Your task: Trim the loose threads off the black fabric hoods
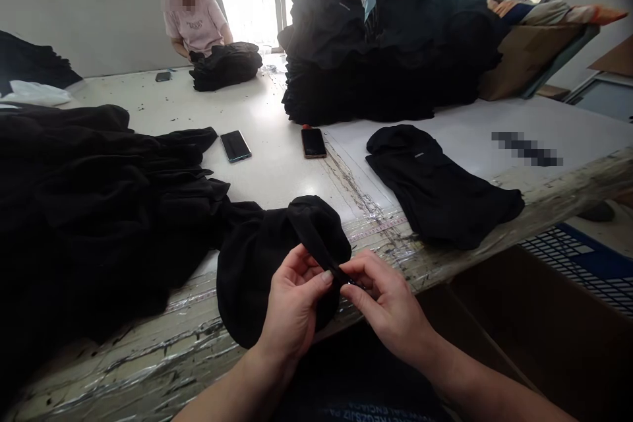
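A black fabric garment [257, 264] with a rounded shape lies over the table's front edge in front of me. My left hand [297, 293] pinches a folded edge of it between thumb and fingers. Close beside it, my right hand [383, 297] is closed at the end of the same edge. A small dark, shiny bit shows at the right fingertips, too small to name. To the right lies another black garment [445, 191], flat, with a tiny pale label. On my left, a large heap of black garments [99, 198] reaches up to the piece I hold.
Two phones [236, 146] [313, 143] lie mid-table. Tall stacks of black garments [356, 72] stand behind them, near a cardboard box [529, 56]. Across the table, a person in a pink shirt [198, 20] handles a black pile [227, 66]. A blue crate [588, 264] sits below right.
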Tool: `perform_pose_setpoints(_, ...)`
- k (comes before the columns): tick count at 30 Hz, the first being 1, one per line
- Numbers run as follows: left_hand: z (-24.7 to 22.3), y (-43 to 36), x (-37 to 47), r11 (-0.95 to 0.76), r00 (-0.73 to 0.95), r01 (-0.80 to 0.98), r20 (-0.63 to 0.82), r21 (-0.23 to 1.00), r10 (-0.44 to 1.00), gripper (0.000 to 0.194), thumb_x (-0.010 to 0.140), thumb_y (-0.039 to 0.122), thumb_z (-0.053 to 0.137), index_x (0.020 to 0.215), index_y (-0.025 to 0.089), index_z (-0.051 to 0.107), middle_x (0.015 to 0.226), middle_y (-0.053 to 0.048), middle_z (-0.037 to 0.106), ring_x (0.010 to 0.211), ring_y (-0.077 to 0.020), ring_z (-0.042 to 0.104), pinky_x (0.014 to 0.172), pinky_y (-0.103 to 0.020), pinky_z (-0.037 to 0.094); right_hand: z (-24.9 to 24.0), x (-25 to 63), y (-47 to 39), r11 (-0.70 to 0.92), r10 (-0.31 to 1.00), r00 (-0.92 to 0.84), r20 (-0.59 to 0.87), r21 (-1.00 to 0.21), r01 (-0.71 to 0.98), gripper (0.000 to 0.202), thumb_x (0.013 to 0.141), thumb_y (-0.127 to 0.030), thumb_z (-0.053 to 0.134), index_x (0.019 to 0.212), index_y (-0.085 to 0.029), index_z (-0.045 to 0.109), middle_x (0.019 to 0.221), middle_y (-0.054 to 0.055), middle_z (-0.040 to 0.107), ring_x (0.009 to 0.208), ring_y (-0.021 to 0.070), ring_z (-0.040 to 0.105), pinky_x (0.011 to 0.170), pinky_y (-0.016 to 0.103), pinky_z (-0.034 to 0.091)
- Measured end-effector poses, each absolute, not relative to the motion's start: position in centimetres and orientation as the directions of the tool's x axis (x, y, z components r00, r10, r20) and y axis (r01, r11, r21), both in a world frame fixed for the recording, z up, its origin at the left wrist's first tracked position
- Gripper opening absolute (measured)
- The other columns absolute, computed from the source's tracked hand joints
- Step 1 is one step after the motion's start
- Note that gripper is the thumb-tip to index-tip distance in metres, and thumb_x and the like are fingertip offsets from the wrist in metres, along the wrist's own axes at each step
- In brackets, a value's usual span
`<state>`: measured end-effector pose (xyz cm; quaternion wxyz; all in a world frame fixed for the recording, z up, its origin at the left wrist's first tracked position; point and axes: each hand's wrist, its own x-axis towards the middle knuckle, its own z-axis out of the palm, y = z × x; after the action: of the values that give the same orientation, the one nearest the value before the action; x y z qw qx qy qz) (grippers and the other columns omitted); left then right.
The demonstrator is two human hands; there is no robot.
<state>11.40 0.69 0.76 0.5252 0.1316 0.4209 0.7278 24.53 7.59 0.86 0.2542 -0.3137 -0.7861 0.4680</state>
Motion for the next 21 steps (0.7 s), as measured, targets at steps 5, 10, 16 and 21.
perform_pose_setpoints(5, 0.6, 0.5, 11.8, -0.096, -0.421, -0.629, -0.235, 0.771, 0.876, 0.041, 0.069, 0.004, 0.071, 0.107, 0.017, 0.064, 0.092, -0.005, 0.067, 0.083, -0.0125, 0.06, 0.076, -0.022, 0.049, 0.5, 24.8, 7.5, 0.2, 0.74, -0.673, 0.015, -0.96, 0.198, 0.006, 0.087, -0.024, 0.053, 0.089, -0.02, 0.057, 0.083, 0.002, 0.057, 0.074, 0.0149, 0.059, 0.06, 0.026, 0.048)
perform_pose_setpoints(10, 0.4, 0.5, 12.2, -0.005, -0.29, -0.589, -0.205, 0.808, 0.935, 0.036, 0.075, 0.012, 0.069, 0.111, 0.016, 0.062, 0.094, -0.007, 0.065, 0.085, -0.0164, 0.061, 0.076, -0.026, 0.05, 0.5, 24.8, 8.0, 0.145, 0.768, -0.64, -0.02, -0.968, 0.204, 0.022, 0.083, -0.029, 0.059, 0.102, -0.02, 0.053, 0.084, 0.002, 0.06, 0.066, 0.0137, 0.058, 0.056, 0.025, 0.047)
perform_pose_setpoints(16, -0.2, 1.5, 10.8, 0.155, -0.267, -0.47, -0.307, 0.869, 0.913, 0.029, 0.084, 0.041, 0.06, 0.086, 0.012, 0.064, 0.073, -0.005, 0.059, 0.068, -0.0137, 0.058, 0.058, -0.023, 0.051, -0.2, 24.7, 8.4, 0.415, 0.759, -0.646, 0.087, -0.829, 0.376, 0.002, 0.08, -0.02, 0.056, 0.078, -0.019, 0.057, 0.07, -0.001, 0.055, 0.06, 0.0126, 0.05, 0.055, 0.025, 0.042)
perform_pose_setpoints(21, -0.1, 2.7, 9.5, 0.1, -0.295, -0.617, -0.348, 0.78, 0.89, 0.025, 0.076, 0.035, 0.07, 0.081, 0.011, 0.064, 0.074, -0.004, 0.062, 0.066, -0.0125, 0.06, 0.06, -0.023, 0.051, -0.9, 25.3, 8.4, 0.424, 0.746, -0.662, 0.066, -0.814, 0.396, 0.002, 0.08, -0.02, 0.057, 0.082, -0.019, 0.057, 0.076, 0.001, 0.058, 0.067, 0.0151, 0.056, 0.062, 0.028, 0.046)
